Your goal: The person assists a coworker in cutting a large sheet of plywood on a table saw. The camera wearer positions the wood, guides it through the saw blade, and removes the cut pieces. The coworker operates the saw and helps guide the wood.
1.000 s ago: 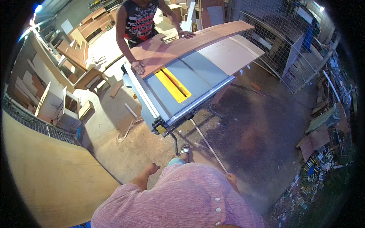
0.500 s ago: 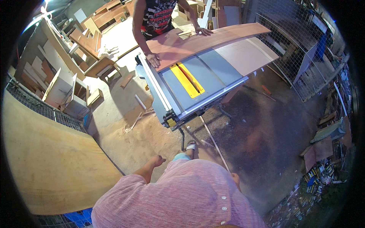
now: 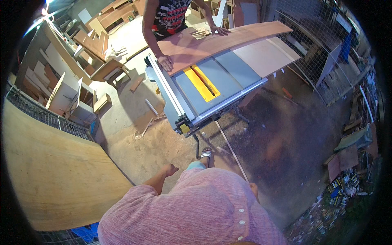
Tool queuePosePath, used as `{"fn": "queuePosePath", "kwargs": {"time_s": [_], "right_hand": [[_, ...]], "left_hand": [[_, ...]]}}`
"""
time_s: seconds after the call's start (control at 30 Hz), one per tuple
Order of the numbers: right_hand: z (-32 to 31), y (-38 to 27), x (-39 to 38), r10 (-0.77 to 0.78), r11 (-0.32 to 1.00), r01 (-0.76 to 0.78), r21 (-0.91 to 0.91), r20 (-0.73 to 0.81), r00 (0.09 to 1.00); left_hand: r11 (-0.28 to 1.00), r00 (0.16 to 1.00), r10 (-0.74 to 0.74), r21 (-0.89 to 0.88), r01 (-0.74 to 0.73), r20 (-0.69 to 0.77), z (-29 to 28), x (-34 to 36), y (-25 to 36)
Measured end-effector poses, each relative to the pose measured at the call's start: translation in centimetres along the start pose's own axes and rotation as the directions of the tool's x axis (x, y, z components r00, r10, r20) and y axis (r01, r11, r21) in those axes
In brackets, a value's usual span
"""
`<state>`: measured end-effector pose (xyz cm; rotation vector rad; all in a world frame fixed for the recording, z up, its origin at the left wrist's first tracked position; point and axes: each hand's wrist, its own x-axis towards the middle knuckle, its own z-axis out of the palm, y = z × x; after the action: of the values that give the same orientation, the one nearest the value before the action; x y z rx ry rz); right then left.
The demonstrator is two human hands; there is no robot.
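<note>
Your right hand [image 3: 254,189] is at the near end of the strip [image 3: 232,151] and appears to pinch it, though your shirt [image 3: 183,208] hides most of the fingers. The strip slants forward and left from there to the front edge of the saw [image 3: 230,87]; whether it touches the saw or the floor, I can't tell. Your left hand [image 3: 169,169] hangs out to the side with nothing visible in it, and I can't tell if its fingers are spread or pressed together.

To handle the strip well, hold it firmly but lightly, keep its far end low, and don't let it catch on the leg [image 3: 197,146]. A long, thin piece like this probably whips if swung, so turn it slowly and well away from the co-worker [image 3: 171,18].

Counted: one strip, one saw with one yellow plate [image 3: 200,86], one reddish board [image 3: 232,41] lying across it, one pale panel [image 3: 267,57] beside the tabletop, two co-worker's hands [image 3: 165,63] on the board, one sandal [image 3: 206,153] in view and three shirt buttons [image 3: 241,222].
</note>
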<state>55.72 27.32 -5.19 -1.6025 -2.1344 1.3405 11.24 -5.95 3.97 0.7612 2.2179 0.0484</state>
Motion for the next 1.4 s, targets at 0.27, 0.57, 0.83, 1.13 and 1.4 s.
{"fn": "queuePosePath", "kwargs": {"time_s": [0.27, 0.57, 0.83, 1.13, 1.4], "right_hand": [[-1.3, -3.7, -0.6, 0.056, 0.998, -0.055, -0.044, 0.034, 0.998], [-0.4, -1.2, -0.5, -0.010, 1.000, 0.010, 0.008, 0.031, 0.999], [0.8, 2.5, 0.7, 0.082, 0.992, -0.090, 0.083, 0.092, 0.992], [-0.6, -2.4, -0.7, 0.074, 0.996, -0.076, 0.036, 0.073, 0.995], [-0.3, -1.9, -0.6, 0.053, 0.998, -0.054, 0.012, 0.114, 0.992]], "left_hand": [[0.997, 0.995, -0.053, 0.055, 0.048, 0.082, -1.1, -0.8, 0.9], [0.998, 0.994, -0.050, -0.019, 0.052, 0.100, -2.5, -2.1, 2.3], [1.000, 0.995, -0.011, -0.008, 0.012, 0.102, -2.7, -2.2, 2.6], [0.999, 0.994, -0.044, -0.008, 0.045, 0.102, -3.5, -3.6, 3.4], [1.000, 0.995, -0.017, -0.002, 0.017, 0.100, -2.2, -3.0, 1.9]]}}
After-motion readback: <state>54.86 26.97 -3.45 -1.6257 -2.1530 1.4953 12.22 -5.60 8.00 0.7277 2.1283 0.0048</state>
